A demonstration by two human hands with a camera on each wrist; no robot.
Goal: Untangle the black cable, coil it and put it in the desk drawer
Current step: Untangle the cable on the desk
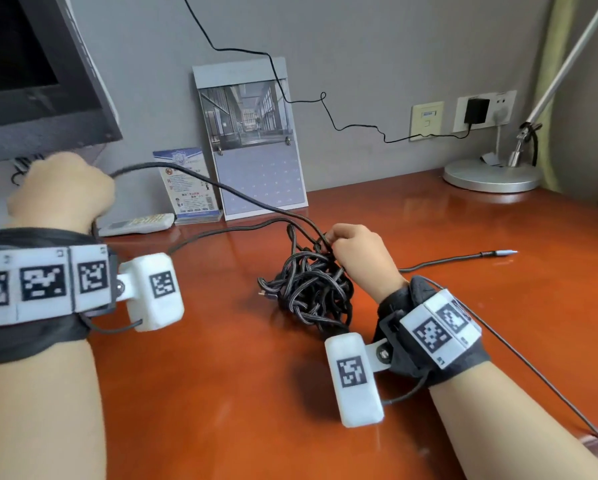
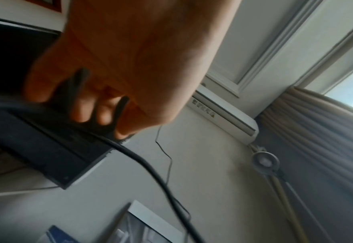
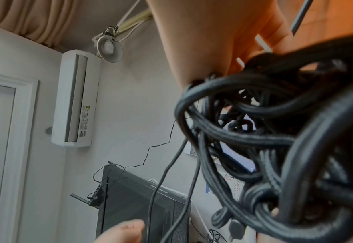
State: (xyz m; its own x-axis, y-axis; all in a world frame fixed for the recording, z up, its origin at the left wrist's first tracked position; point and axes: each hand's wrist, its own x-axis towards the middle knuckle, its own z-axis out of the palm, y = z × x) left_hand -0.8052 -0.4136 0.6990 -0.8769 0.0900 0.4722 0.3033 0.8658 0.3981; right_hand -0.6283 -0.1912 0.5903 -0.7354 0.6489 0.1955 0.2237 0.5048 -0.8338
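A tangled black braided cable (image 1: 311,289) lies in a knotted heap on the reddish wooden desk (image 1: 238,393). My right hand (image 1: 356,251) sits at the heap's upper right edge and pinches strands there; the tangle (image 3: 275,139) fills the right wrist view. My left hand (image 1: 62,188) is raised at the far left, fist curled round a strand (image 2: 117,115) pulled out of the heap, which runs taut down to the tangle. One metal-tipped cable end (image 1: 498,253) lies loose on the desk to the right. No drawer is in view.
A monitor (image 1: 41,74) hangs at the upper left. A calendar (image 1: 256,140), a card stand (image 1: 190,185) and a remote (image 1: 134,225) stand along the wall. A lamp base (image 1: 491,174) sits at the back right. A thin charger wire (image 1: 325,109) runs along the wall.
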